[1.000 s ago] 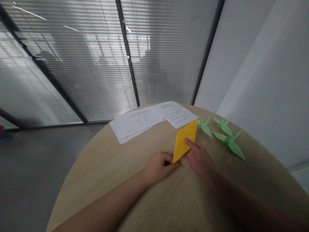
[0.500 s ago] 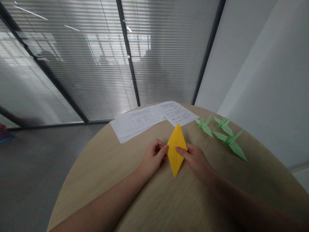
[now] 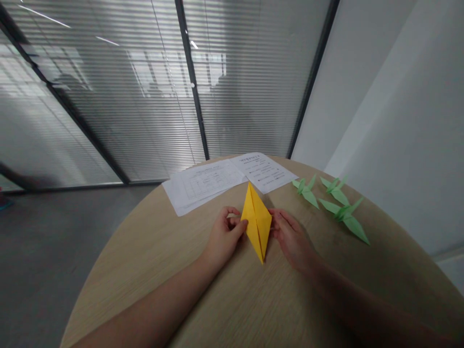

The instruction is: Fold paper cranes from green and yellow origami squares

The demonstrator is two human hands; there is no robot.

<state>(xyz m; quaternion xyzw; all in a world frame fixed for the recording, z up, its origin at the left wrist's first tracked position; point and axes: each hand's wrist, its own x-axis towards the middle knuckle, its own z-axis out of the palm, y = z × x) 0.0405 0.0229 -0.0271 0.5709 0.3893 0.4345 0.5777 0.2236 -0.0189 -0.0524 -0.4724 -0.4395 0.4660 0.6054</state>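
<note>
A yellow folded paper (image 3: 256, 222), shaped like a long diamond with a crease down its middle, is tilted above the table between my hands. My left hand (image 3: 226, 232) pinches its left corner, thumb on the front and fingers curled behind. At the right corner, my right hand (image 3: 292, 237) has its fingers closed around the edge; its fingertips are partly hidden by the paper. Off to the right lie three green paper cranes, the nearest crane (image 3: 344, 212) being the largest in view.
The round wooden table (image 3: 145, 261) curves away on both sides. Printed paper sheets (image 3: 206, 183) lie near its far edge. Beyond stands a glass partition (image 3: 239, 96) with blinds, and a white wall (image 3: 406, 130) rises on the right.
The yellow paper has shifted slightly left and turned, showing a more open middle crease. My right thumb has left its front face for the right edge. The left hand keeps its pinch.
</note>
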